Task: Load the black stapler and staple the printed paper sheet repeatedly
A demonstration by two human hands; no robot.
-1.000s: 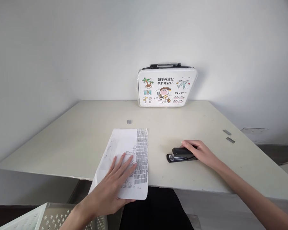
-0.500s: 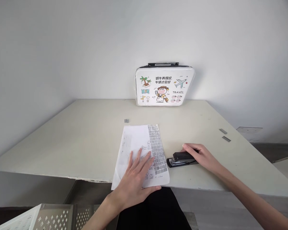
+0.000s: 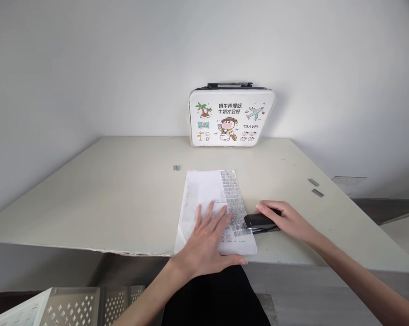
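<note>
Printed sheet (image 3: 211,199): lies flat near the front edge of the table (image 3: 122,199), dense print in a band down its right side, lower corner reaching the table's edge.
Left hand (image 3: 207,246): presses flat on the lower half of the sheet, fingers spread, thumb out along the bottom margin.
Black stapler (image 3: 258,222): sits just right of the sheet, nose meeting the paper's right edge.
Right hand (image 3: 286,219): closes over the stapler's rear, fingers along its top, thumb hidden.
Staple strips: one short piece (image 3: 176,167) beyond the sheet to the left; two more (image 3: 315,187) well apart, far right.
Cartoon-printed case (image 3: 231,115): stands upright against the wall, behind the sheet.
Perforated metal basket (image 3: 75,308): below the table's front edge, left.
Nothing between hands and sheet.
</note>
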